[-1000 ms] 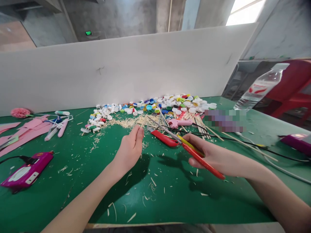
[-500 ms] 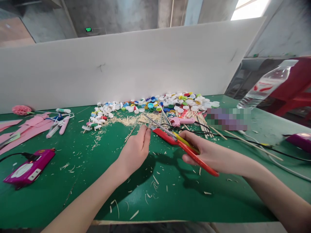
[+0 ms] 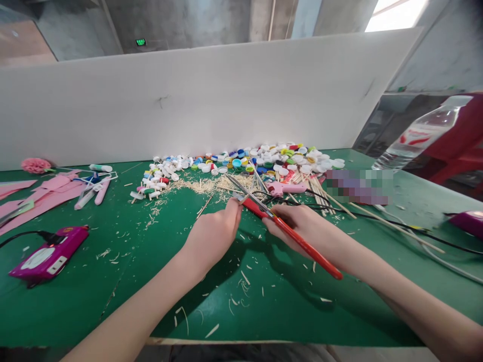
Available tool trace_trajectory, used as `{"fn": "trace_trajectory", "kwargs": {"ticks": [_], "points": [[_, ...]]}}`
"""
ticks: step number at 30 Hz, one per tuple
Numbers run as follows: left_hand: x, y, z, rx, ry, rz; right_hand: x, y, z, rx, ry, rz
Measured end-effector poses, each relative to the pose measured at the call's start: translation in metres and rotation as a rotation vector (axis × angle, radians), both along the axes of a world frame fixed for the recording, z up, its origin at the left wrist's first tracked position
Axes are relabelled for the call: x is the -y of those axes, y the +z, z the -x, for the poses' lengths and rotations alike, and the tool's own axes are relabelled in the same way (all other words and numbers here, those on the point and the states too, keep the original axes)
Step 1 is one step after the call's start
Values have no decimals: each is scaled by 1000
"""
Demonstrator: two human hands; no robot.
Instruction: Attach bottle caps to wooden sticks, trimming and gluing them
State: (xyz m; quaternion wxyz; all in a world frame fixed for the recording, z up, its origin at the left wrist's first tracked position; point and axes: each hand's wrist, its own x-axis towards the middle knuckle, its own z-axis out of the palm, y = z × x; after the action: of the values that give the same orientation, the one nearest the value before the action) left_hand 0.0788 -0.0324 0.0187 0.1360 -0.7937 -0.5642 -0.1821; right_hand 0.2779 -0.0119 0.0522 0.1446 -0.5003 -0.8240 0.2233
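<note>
My left hand (image 3: 215, 234) is closed in a pinch just left of centre, above the green table (image 3: 158, 296). Its fingertips meet the grey front end of a red utility knife (image 3: 253, 206); what they pinch is too small to make out. My right hand (image 3: 300, 226) is closed around the handles of long scissors (image 3: 309, 249), one handle red. Their metal blades point up and left across the knife. The right fingertips reach the knife's rear end. Beyond both hands, a pink glue gun (image 3: 287, 188) lies beside wood shavings (image 3: 204, 185).
Bottle caps (image 3: 237, 163) line the white board (image 3: 226, 100). Wooden sticks (image 3: 324, 196) and cables lie right of the glue gun. A water bottle (image 3: 422, 133) is at far right. Pink paper (image 3: 53, 196) and a purple power strip (image 3: 51, 254) are at left.
My right hand has moved left and its fingers have closed in, covering the yellow handle and reaching the knife's end. The whole view has shifted slightly; my left hand has barely moved.
</note>
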Motion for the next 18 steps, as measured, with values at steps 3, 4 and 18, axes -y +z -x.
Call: {"fn": "trace_trajectory", "kwargs": {"ticks": [3, 4, 18], "points": [[0, 1, 1, -45, 2, -29, -1, -1, 0, 33, 14, 10], [0, 1, 1, -62, 2, -40, -1, 0, 0, 46, 10, 16], [4, 2, -2, -218, 58, -117, -10, -8, -11, 15, 95, 83]]}}
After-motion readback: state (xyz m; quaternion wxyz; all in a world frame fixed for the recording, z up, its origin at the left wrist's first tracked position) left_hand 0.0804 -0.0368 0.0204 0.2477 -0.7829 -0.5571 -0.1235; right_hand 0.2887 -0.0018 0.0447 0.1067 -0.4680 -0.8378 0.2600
